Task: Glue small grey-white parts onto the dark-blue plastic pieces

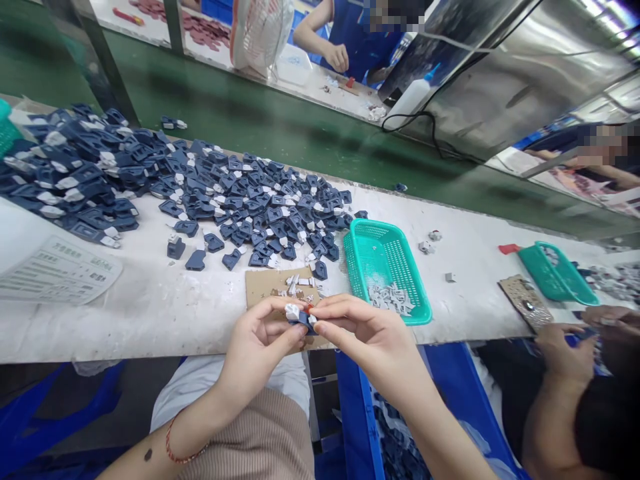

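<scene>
My left hand [265, 333] pinches a small navy-blue plastic part [299, 317] with a white lump-shaped piece [292, 311] at its top end. My right hand [363, 327] meets it from the other side, its thumb and forefinger closed at the part's right end. A bit of red [309, 309] and a small white piece [313, 320] show at those fingertips; what exactly they pinch is partly hidden. Just beyond both hands lies a brown cardboard piece [257, 283] bearing small white and grey bits [300, 281].
A heap of navy parts with white pieces [240, 200] covers the table's left and middle. Right of the cardboard stands a green basket [423, 300] holding small white pieces [390, 298]. A white container [60, 260] sits at left. A co-worker's hands [565, 353] work at right.
</scene>
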`<state>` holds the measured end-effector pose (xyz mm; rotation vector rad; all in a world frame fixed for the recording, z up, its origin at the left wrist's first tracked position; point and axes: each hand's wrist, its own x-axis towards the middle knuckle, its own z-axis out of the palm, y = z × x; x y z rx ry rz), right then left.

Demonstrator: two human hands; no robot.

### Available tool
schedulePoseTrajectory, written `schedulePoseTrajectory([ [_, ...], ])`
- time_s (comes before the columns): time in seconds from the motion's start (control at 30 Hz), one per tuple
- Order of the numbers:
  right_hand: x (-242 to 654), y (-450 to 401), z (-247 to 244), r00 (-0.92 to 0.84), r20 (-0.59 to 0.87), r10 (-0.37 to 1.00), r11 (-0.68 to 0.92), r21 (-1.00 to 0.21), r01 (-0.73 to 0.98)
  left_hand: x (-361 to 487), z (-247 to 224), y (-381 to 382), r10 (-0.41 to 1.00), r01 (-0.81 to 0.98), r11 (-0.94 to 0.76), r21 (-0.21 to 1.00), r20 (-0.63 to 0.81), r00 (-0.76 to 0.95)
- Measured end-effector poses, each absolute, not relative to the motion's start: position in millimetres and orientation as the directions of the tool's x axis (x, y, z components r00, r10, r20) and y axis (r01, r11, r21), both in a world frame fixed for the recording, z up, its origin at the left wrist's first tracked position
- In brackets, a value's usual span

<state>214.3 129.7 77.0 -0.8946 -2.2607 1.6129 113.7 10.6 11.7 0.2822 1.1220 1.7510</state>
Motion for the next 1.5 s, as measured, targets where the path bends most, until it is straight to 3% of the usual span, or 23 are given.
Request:
schedulePoseTrajectory([
  [0.2, 215, 124, 77, -0.810, -0.062, 0.584, 0.353, -0.879, 0.321, 115, 11, 9, 0.831, -0.616, -0.117, 0.779, -0.263, -0.491],
  [0.47, 216, 125, 79, -0.793, -0.196, 0.577, 0.112, -0.943, 0.314, 115, 16, 5, 0.843, -0.659, -0.145, 0.738, -0.257, -0.473],
  [0.83, 209, 104, 57, -0.842, -0.136, 0.523, 0.153, -0.956, 0.250, 117, 16, 5, 0.834, -0.654, -0.181, 0.735, -0.238, -0.499],
  [1.13, 211, 105, 44, -0.814, -0.104, 0.571, 0.139, -0.965, 0.221, 116, 14, 10, 0.862, -0.644, -0.178, 0.744, -0.197, -0.467],
  [1.5, 214, 115, 44, -0.814, -0.028, 0.580, 0.220, -0.957, 0.190, 123, 13, 26, 0.860, -0.662, -0.116, 0.740, -0.259, -0.440],
])
